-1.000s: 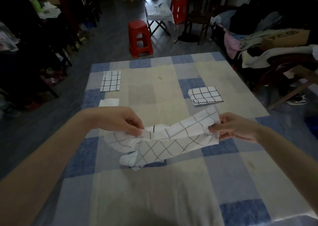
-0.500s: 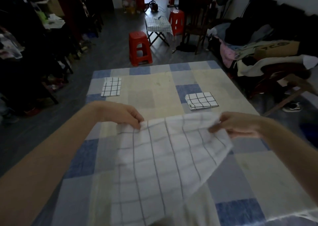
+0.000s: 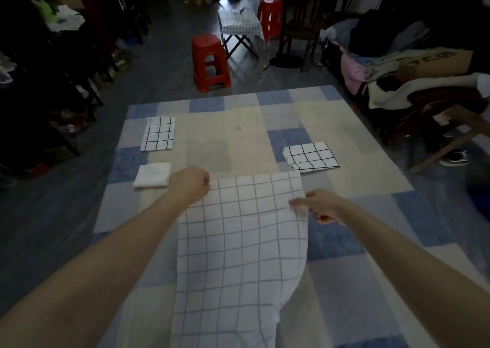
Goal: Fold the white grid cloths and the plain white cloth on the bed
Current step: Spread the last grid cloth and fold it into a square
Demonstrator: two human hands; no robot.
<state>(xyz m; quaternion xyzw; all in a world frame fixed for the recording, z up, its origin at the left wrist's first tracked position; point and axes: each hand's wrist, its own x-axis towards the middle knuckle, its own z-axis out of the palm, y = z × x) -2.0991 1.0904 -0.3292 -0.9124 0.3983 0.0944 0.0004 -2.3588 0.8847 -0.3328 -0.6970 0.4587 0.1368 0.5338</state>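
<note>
Head view: three cloths already lie folded on the bed (image 3: 344, 124). A grid cloth (image 3: 158, 134) sits at the far left, the plain white cloth (image 3: 153, 175) lies just in front of it, and a second grid cloth (image 3: 310, 156), which looks like a small stack, rests at the right.

The remaining piece, a large grid cloth (image 3: 238, 247), is spread open, its far edge lifted above the bed and the rest running toward the camera; whether its near end touches the bed is out of frame.

The left hand (image 3: 189, 186) has its grip clenched on the far left corner. The right hand (image 3: 319, 205) pinches the right edge just below the far right corner.

As a judgement, most of the task is done. This last cloth has no fold in it yet, so it needs laying flat, folding down to the size of the others, and setting beside them.
</note>
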